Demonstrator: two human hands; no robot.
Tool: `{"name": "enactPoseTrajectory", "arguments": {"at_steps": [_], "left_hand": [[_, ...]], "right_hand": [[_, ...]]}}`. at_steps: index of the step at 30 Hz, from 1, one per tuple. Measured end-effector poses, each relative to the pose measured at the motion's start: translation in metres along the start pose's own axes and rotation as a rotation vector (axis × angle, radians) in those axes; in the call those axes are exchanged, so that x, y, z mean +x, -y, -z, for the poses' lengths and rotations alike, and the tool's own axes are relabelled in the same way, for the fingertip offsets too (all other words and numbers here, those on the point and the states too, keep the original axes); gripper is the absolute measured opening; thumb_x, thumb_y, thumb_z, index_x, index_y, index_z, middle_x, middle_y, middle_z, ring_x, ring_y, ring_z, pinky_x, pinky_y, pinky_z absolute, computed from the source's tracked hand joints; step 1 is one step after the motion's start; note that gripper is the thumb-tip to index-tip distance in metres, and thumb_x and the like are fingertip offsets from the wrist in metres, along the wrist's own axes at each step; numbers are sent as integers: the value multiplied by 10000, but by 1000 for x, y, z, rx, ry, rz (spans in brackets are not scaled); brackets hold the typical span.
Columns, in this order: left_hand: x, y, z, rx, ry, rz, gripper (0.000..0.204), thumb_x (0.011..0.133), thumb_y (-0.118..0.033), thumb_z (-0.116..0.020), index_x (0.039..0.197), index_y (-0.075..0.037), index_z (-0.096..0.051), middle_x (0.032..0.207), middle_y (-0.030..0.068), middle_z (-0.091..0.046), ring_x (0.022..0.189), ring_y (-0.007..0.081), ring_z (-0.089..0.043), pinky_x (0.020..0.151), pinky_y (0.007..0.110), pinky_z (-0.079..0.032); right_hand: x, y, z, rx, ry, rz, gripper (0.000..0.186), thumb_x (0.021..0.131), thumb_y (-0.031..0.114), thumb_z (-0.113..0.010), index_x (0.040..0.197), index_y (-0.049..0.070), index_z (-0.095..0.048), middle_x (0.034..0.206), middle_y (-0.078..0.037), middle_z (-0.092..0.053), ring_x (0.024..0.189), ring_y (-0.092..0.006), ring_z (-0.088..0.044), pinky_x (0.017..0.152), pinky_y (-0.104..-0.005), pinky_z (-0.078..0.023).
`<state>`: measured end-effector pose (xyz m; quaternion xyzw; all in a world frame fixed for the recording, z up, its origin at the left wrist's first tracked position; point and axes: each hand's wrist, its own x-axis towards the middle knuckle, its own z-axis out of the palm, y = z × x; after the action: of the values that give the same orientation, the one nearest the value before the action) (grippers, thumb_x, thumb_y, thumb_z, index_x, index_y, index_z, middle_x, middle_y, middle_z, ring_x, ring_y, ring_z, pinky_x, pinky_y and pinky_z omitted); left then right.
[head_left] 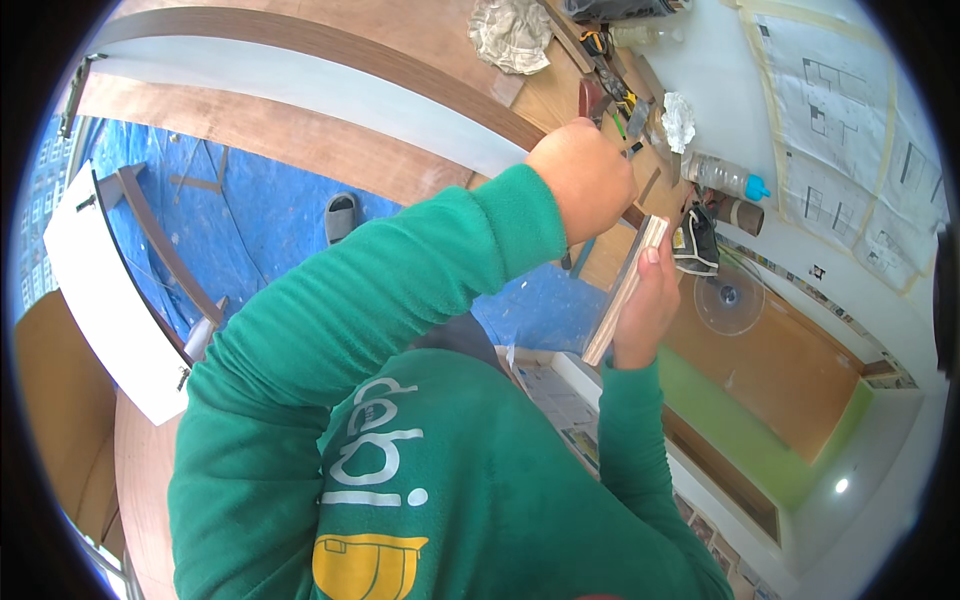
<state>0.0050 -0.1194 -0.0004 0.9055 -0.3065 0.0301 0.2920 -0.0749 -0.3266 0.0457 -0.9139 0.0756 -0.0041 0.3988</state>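
Observation:
A narrow plywood strip (630,290) with a pale layered edge and a dark face stands tilted in front of me. My right hand (648,305) is closed on it, with the fingers against its edge. Just beyond its upper end is my left hand (585,180), closed into a fist with the back of the hand toward me. Whatever that fist holds is hidden from view. Close behind it, the long brown-edged panel (400,72) ends on the wooden worktop (565,75).
Hand tools, a crumpled cloth (510,35), a clear bottle (715,174) and a black pouch (697,240) lie on the worktop. Blue sheeting (260,190) covers the floor, with a grey slipper (341,217) on it. A white hinged panel (115,300) leans at left. Drawings (840,130) hang at right.

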Motion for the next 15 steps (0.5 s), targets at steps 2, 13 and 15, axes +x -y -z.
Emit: {"name": "enactPoseTrajectory", "arguments": {"at_steps": [2, 13, 15], "left_hand": [[0, -1, -2, 12, 1, 6, 182, 880, -266, -706, 813, -129, -805, 727, 61, -760, 725, 265, -770, 733, 418, -544], [-5, -4, 2, -24, 59, 9, 244, 921, -376, -753, 862, -144, -800, 747, 60, -769, 738, 282, -769, 769, 426, -543], [0, -1, 2, -31, 64, 19, 291, 926, -415, -764, 873, -130, -795, 756, 76, -769, 754, 300, -769, 771, 439, -551]], "right_hand": [[22, 10, -3, -90, 27, 45, 605, 1137, 254, -491, 1639, -80, -435, 1540, -216, -605, 1378, -227, -587, 1186, -338, -420], [20, -12, 4, 48, 62, -30, 584, 1132, 234, -529, 1608, -101, -473, 1485, -174, -646, 1323, -184, -600, 1126, -319, -459], [56, -8, -2, 42, 74, 13, 579, 1130, 228, -541, 1601, -102, -482, 1474, -168, -649, 1320, -172, -600, 1120, -315, -466]]}}
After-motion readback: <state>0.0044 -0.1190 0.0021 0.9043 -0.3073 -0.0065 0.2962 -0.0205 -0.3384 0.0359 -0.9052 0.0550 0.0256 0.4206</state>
